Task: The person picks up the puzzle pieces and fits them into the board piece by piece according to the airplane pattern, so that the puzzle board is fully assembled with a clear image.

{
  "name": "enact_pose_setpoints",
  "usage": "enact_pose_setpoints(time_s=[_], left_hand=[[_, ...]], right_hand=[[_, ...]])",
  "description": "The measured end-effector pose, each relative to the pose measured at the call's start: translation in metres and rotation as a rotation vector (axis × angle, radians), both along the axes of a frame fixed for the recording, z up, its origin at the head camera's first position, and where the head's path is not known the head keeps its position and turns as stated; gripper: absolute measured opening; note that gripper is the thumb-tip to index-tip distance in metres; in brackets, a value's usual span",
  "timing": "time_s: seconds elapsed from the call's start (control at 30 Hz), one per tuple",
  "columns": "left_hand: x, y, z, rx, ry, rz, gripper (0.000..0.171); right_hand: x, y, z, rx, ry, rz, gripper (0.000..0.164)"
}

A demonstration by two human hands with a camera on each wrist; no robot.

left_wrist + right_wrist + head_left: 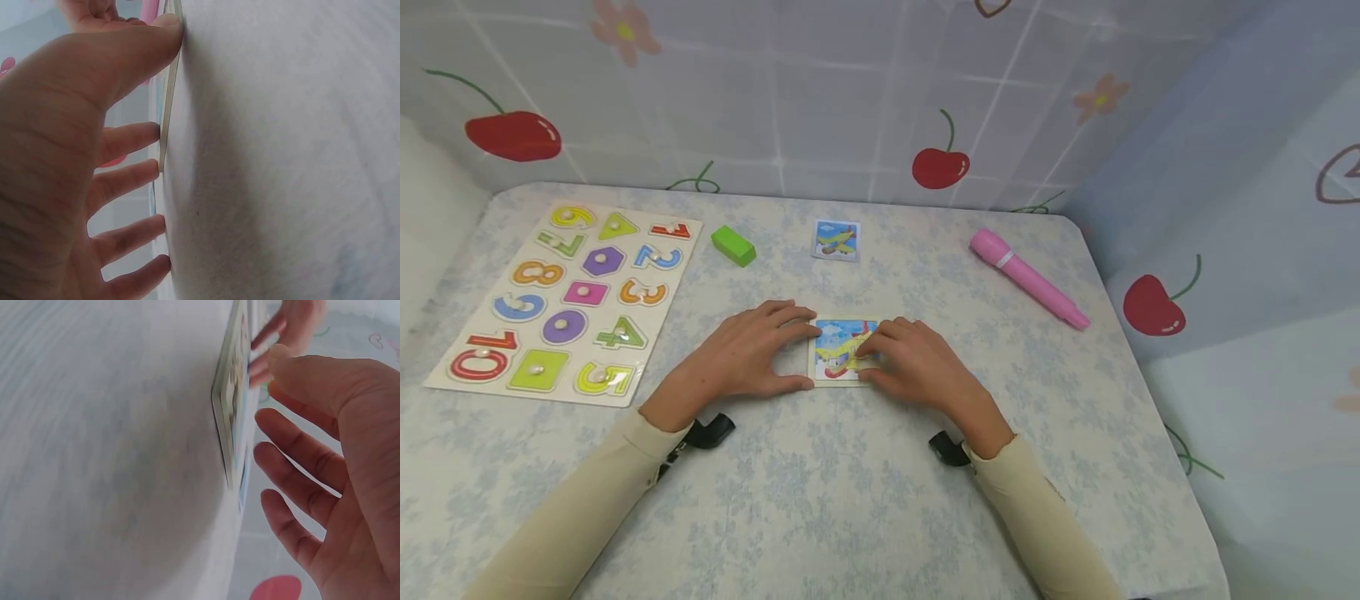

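Head view showed a person's left hand (752, 350) and right hand (917, 362) bracketing a small square airplane jigsaw in a pale wooden tray (842, 350) near the middle of the floral-clothed table (865, 500). The left hand lay flat with straight fingers, thumb and fingertips touching the tray's left edge to steady it. The right hand's fingers (872, 342) rested on the picture's right half, pressing down rather than gripping; whether a loose piece lay under them could not be told. The visible part of the yellow plane picture looked largely assembled, so the puzzle appeared close to done, with perhaps a last piece to seat on the right side. A small reference card showing the same airplane (837, 240) lay toward the far edge, between a green block (733, 246) and a pink pen-shaped toy (1028, 277). A wooden number-and-shape peg board (565, 302) sat untouched at the left edge.
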State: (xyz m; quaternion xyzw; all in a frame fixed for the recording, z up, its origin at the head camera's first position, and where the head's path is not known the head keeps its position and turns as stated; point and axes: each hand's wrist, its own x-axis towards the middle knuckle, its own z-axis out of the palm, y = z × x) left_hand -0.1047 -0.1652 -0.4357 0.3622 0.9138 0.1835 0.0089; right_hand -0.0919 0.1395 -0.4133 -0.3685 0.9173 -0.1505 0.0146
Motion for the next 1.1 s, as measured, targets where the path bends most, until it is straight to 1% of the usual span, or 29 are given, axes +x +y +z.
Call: enact_pose_setpoints(time_s=[0.23,0.4,0.63,0.93,1.1], left_hand=[[0.001,0.000,-0.001,-0.009,0.000,0.005,0.074],[0.001,0.000,-0.001,-0.011,-0.004,0.002,0.075],[0.000,0.000,-0.002,-0.015,-0.006,0.008,0.075],[0.001,0.001,-0.002,-0.021,0.004,0.010,0.075],[0.001,0.001,-0.001,-0.019,0.007,0.010,0.075]], right_hand=[[0.003,0.022,0.004,-0.060,-0.013,-0.031,0.028],[0.007,0.035,0.004,-0.058,-0.019,-0.060,0.030],[0.012,0.048,0.002,-0.056,-0.027,-0.095,0.037],[0.021,0.070,0.003,-0.044,-0.043,-0.157,0.038],[0.024,0.081,0.004,-0.046,-0.064,-0.171,0.040]])
